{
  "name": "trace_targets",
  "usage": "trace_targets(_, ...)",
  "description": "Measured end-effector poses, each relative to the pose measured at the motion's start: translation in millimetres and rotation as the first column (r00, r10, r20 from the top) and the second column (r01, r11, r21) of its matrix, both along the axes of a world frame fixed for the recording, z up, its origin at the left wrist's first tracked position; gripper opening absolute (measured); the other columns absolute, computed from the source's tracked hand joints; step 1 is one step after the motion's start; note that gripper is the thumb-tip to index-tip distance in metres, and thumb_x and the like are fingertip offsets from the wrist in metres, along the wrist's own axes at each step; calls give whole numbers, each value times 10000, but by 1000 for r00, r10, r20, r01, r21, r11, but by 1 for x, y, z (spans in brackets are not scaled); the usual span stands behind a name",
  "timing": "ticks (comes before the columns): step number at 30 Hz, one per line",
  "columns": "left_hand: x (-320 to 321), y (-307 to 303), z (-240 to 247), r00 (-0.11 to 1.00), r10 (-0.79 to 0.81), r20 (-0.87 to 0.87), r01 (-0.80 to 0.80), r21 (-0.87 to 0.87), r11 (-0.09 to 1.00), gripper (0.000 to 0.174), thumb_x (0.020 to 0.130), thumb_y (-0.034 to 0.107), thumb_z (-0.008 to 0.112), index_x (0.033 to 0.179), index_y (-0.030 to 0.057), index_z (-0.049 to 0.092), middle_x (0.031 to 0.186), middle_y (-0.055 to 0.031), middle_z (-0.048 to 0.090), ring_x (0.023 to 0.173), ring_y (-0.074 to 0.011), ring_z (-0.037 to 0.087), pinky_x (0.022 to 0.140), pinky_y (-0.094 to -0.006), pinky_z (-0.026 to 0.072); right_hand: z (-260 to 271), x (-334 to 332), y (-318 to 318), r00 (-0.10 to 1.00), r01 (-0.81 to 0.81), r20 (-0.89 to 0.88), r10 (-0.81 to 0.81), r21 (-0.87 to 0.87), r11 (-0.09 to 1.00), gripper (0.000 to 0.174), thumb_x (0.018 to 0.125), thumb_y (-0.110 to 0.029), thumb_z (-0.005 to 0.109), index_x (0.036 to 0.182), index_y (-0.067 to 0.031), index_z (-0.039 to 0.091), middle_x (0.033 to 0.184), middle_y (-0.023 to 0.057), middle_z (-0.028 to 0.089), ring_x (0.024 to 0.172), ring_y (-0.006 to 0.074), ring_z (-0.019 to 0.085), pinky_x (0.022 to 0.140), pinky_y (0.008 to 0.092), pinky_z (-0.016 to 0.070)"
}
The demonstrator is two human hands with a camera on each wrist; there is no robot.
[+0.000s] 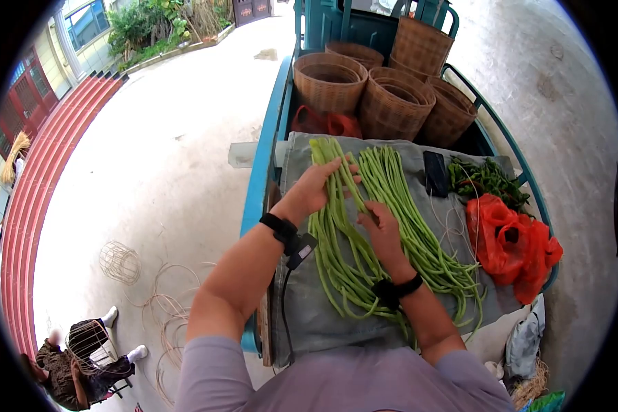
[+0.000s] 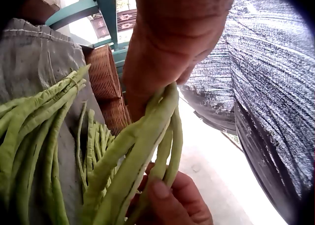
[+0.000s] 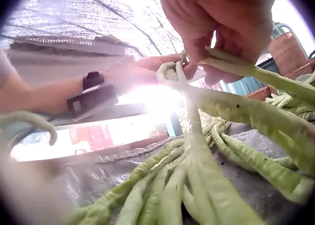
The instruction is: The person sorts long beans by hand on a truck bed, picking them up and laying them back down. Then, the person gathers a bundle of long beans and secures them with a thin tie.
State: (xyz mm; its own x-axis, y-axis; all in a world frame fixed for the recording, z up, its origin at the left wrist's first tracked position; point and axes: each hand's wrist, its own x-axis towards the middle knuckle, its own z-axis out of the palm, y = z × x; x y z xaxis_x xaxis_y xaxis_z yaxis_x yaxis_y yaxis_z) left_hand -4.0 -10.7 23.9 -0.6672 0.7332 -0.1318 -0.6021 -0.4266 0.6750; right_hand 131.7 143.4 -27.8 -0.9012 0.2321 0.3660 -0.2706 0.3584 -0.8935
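Note:
My left hand (image 1: 316, 185) grips several long green beans near their upper ends, above the left pile of long beans (image 1: 336, 254). The left wrist view shows the beans (image 2: 142, 156) bent over at its fingers. Just below and to the right, my right hand (image 1: 382, 237) pinches the same strands between thumb and fingers. In the right wrist view the right hand (image 3: 226, 28) is close up, with the left hand (image 3: 152, 67) behind it. A second bunch of long beans (image 1: 408, 206) lies beside the first on the grey cloth (image 1: 299, 154).
Brown woven baskets (image 1: 329, 79) stand in the teal truck bed behind the cloth. To the right lie a dark phone-like slab (image 1: 435, 173), green peppers (image 1: 487, 180) and red plastic bags (image 1: 508, 240). A seated person (image 1: 65, 371) holds a wire-like frame at lower left.

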Motion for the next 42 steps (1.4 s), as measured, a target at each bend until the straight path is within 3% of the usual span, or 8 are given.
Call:
trace_targets(16,5,11,12,997,74,14,-74,318,945,251,954,316,555,1065,103,480,763,-7,507,674,-163,521,627,-374,495,-20,15,51,937,-148,345,-58,540,829,117,841,-82,582,895,-1,518,804,172,520,750,340,538,675,426,435)
trace_targets(21,-9,6,5,970,240,-28,-230,192,954,270,939,352,577,994,97,506,684,5,471,585,-139,487,566,-354,475,-66,28,105,973,-225,231,4,945,238,110,858,-113,600,866,-44,514,649,99,477,578,207,502,538,354,398)
trace_targets(24,-19,9,-15,952,299,58,-305,153,940,249,945,330,569,911,90,511,650,1,459,549,-153,482,540,-366,469,-9,47,81,900,29,414,-139,261,965,152,886,-180,608,868,-39,553,636,23,471,576,139,486,524,325,392)
trace_targets(28,-17,7,-14,910,280,307,-334,142,932,271,972,287,515,779,99,485,635,-17,468,549,-174,480,503,-373,457,55,70,70,912,162,345,-223,198,967,195,893,-193,598,949,-6,603,710,52,577,640,191,554,592,339,428)
trace_targets(31,-25,11,-27,913,328,241,-362,109,926,261,973,272,512,788,90,491,634,-34,467,561,-190,486,510,-382,459,151,117,39,980,85,2,-201,900,427,392,908,-375,607,1173,-89,642,700,86,605,562,221,519,540,351,432)
trace_targets(34,-19,8,-23,915,303,265,-334,79,939,268,975,279,504,797,79,496,633,-47,465,574,-209,497,520,-393,463,187,140,34,924,-125,240,-299,926,356,353,897,-302,581,1227,-178,607,1212,73,621,1055,275,606,843,371,491)
trace_targets(39,-25,-2,-28,835,375,402,-379,-72,923,269,971,276,513,830,54,459,691,-62,469,597,-221,524,603,-430,525,173,129,57,824,-205,501,-265,700,683,217,857,-248,582,922,-58,666,828,163,635,786,350,601,702,419,460)
trace_targets(42,-16,-8,-15,864,385,324,-341,-188,921,266,980,289,490,875,46,471,759,-75,492,804,-301,626,742,-508,542,122,127,90,815,-314,491,-307,820,478,239,854,-283,569,875,-70,675,881,129,646,848,321,600,725,410,461)
